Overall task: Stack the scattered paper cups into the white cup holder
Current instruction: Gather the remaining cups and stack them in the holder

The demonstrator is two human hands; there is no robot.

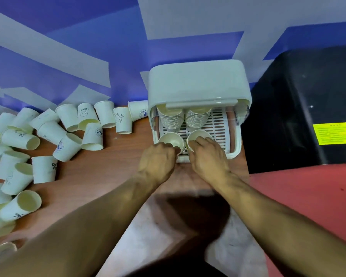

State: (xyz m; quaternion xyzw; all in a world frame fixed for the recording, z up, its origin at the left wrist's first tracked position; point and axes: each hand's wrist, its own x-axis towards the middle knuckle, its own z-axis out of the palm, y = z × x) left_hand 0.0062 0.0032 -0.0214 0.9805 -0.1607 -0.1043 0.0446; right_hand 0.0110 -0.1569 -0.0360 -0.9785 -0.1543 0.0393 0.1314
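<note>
Blue-and-white wall panels rise behind a brown wooden tabletop (112, 160). Just ahead of both grips stands the white cup holder (198, 84), its lid tipped up and hiding the far ends of two nested stacks (171, 119) lying on its slatted tray (218, 124). The left hand (158, 158) curls its grip round the left cup (171, 138), and the right hand (208, 156) curls its grip round the right cup (198, 135). Both cups are at the holder's near opening, mouths up, and the fingertips are hidden behind the knuckles.

Well left of the left grip lie the scattered paper cups (68, 144), some cut off by the frame edge. One reads "HI" (121, 116), one shows part of "HELLO" (84, 113), one a "%" (54, 166), and another carries a round blue logo (142, 112) too small to read.

Right of the right grip sits a black box (308, 96) with a yellow label (335, 132) whose print is blurred.

Bare wood lies between the left grip and the scattered cups, and the tabletop's edge runs just right of the right grip
</note>
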